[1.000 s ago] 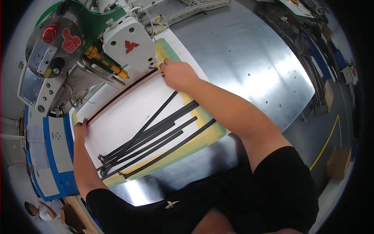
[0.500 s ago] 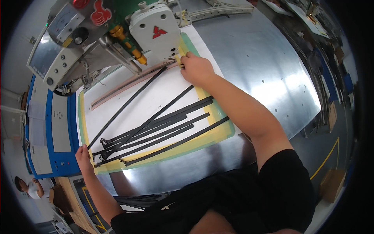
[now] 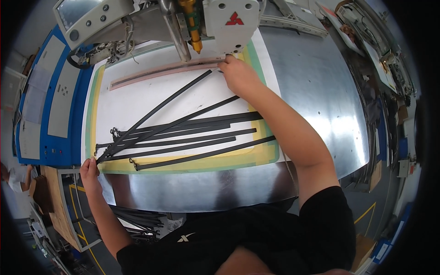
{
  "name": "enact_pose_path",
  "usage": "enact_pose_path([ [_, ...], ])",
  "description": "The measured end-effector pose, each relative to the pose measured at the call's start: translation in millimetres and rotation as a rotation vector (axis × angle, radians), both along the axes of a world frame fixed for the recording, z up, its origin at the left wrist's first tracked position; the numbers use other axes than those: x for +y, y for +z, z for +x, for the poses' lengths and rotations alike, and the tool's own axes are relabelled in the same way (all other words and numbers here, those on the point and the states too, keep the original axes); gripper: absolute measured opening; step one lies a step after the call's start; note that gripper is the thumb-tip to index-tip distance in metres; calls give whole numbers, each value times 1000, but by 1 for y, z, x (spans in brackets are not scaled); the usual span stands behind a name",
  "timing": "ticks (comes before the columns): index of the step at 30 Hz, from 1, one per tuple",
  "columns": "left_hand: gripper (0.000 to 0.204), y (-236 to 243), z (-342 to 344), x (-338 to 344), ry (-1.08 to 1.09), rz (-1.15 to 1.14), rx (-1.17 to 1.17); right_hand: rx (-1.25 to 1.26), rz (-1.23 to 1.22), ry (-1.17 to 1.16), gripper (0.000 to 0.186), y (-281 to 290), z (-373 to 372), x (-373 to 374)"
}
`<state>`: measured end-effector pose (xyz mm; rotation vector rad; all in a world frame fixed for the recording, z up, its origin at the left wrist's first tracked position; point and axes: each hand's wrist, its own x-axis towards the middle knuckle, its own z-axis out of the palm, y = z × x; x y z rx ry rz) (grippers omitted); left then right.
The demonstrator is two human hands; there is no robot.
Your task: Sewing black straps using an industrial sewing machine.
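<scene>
My left hand [image 3: 91, 174] is closed on the near-left end of a long black strap [image 3: 160, 106]. The strap slants up across the white work surface [image 3: 151, 98], its far end lying just left of my right hand [image 3: 240, 78]. That hand's fingers are pinched at the right end of a pink-edged narrow strip [image 3: 151, 75] with a dark line along its middle; what they hold is hidden. Several more black straps [image 3: 197, 145] lie across the white surface, with small dark metal fittings [image 3: 114, 133] at their left ends. One of them passes under my right forearm.
Above the strip hang a brass-coloured nozzle [image 3: 197, 45] and a white machine head [image 3: 231, 23]. Yellow and green tape [image 3: 206, 166] borders the white surface on a metal table [image 3: 311, 87]. A blue cabinet [image 3: 55, 98] stands left; more black straps [image 3: 137, 222] lie below the table edge.
The view has shifted, so the machine head sits higher. My left hand stays on the strap's end; my right hand stays near the pink-edged strip's right end, its fingers now against it.
</scene>
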<state>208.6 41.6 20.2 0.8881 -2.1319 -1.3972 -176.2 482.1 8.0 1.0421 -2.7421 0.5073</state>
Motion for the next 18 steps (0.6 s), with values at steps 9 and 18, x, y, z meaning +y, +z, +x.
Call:
enact_pose_path([
  [9, 32, -2, 3, -6, 75, 196, 155, 8, 131, 33, 26, 0, -12, -9],
  [18, 29, -1, -12, 10, 97, -1067, -359, -226, -52, -15, 29, 29, 39, 79],
])
